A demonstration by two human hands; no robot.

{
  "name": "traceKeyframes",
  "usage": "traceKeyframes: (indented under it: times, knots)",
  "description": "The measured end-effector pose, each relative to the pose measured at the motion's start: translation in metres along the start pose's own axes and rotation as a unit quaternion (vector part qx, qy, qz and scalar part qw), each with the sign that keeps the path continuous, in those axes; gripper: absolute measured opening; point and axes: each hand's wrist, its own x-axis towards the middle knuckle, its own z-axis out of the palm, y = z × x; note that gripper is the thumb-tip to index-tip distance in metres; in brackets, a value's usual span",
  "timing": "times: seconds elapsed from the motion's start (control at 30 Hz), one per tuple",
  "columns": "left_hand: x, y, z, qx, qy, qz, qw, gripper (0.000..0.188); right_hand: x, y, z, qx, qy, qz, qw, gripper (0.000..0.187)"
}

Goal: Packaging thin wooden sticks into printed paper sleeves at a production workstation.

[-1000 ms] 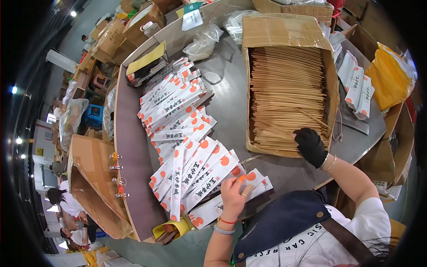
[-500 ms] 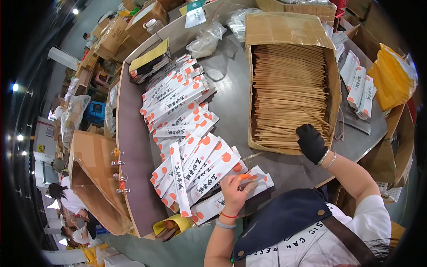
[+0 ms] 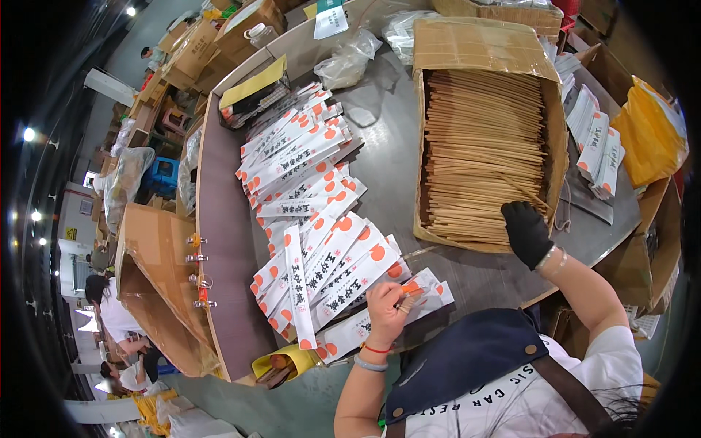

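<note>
My right hand (image 3: 528, 233), in a black glove, is at the near right corner of an open cardboard box (image 3: 475, 52). Its fingers are curled by the ends of thin wooden chopsticks (image 3: 482, 146), which fill the box; what they grip is hidden. One or two chopsticks lie slanted across the others near the glove. My bare left hand (image 3: 385, 312) is closed over the near end of the printed white paper sleeves (image 3: 314, 255) with orange dots. A small bright orange piece (image 3: 411, 290) shows at its fingertips, too small to name.
The sleeves spread in a long overlapping row along the table's left wall (image 3: 228, 233). A yellow pouch (image 3: 292, 361) hangs at the near left corner. Plastic bags (image 3: 350, 62) lie at the back. More sleeves (image 3: 595, 146) and a yellow bag (image 3: 650, 131) are at the right.
The view has shifted slightly. My left hand has turned a little at the sleeves, and the orange piece shows differently. My right hand stays by the box corner, drawn slightly off the chopsticks.
</note>
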Motion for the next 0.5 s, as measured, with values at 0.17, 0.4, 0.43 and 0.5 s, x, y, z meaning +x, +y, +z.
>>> traceKeyframes:
  times: [0.17, 0.4, 0.43, 0.5]
  knots:
    - [-0.002, 0.0, -0.005, -0.045, 0.006, -0.018, 0.999, 0.024, -0.005, -0.02, -0.06, 0.169, -0.074, -0.114, 0.976, 0.022]
    - [0.0, 0.004, -0.004, -0.058, 0.003, -0.039, 0.998, 0.024, -0.011, -0.012, -0.06, 0.211, -0.103, -0.153, 0.96, 0.025]
    - [0.001, 0.004, -0.005, -0.06, 0.001, -0.034, 0.998, 0.025, -0.012, -0.01, -0.058, 0.211, -0.103, -0.154, 0.96, 0.025]
    - [0.001, 0.005, -0.006, -0.062, -0.002, -0.029, 0.998, 0.025, -0.014, -0.008, -0.055, 0.194, -0.098, -0.137, 0.967, 0.026]
